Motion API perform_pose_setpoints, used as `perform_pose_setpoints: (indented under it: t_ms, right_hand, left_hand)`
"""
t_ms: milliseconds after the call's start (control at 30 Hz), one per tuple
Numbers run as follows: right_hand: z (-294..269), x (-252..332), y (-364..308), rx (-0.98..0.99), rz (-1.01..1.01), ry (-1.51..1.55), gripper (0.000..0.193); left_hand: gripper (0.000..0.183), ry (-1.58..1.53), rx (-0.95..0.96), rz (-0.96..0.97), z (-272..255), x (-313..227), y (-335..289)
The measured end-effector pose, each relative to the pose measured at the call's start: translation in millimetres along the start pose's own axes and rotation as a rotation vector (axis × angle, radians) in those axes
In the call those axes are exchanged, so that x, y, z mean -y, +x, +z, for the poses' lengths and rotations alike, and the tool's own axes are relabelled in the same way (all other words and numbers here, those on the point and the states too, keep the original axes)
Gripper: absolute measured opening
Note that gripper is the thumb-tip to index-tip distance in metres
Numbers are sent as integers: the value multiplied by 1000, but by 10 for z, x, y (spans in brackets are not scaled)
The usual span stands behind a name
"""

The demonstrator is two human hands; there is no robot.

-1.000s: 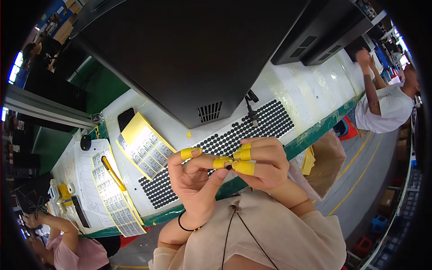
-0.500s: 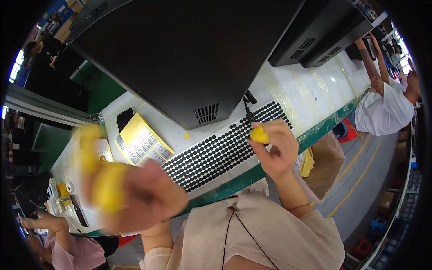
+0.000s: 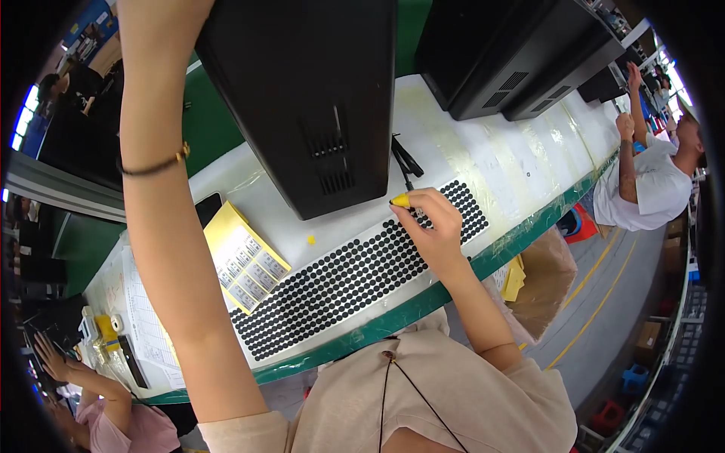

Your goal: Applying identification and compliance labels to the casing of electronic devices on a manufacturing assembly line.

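Note:
A tall black case with vent slots stands on the white-covered table. My left arm reaches far forward along its left side. Only the back part of my left hand shows at the upper edge; its fingers are out of sight. Over the sheet of small round black pads, my right hand pinches thumb and forefinger together. A yellow cover sits on a fingertip, and a small black round pad shows between the tips. Behind that hand a black cable lies beside the case.
A yellow-backed label sheet lies left of the pads, partly over a dark phone. More black cases stand at the back right. An open carton is below the table's green edge. Co-workers sit at both sides.
My left hand has swung from the near left to far forward. The case has turned, showing a narrower side. My right hand has shifted slightly left, and the pad sheet is less covered.

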State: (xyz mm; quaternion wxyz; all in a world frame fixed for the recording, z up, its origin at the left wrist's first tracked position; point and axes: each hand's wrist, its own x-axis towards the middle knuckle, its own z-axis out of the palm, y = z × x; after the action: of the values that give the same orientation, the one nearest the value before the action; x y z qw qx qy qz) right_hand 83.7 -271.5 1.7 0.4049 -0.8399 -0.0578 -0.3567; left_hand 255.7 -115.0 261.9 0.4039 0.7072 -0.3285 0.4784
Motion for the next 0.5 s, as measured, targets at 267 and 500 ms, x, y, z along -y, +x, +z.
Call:
perform_pose_setpoints:
  t_ms: [267, 500]
  right_hand:
    - [131, -3, 323, -86, -153, -175, 17]
    - [109, 119, 406, -74, -156, -243, 16]
  left_hand:
    - [39, -40, 97, -107, 243, 448, 272]
    - [46, -93, 148, -68, 254, 655, 323]
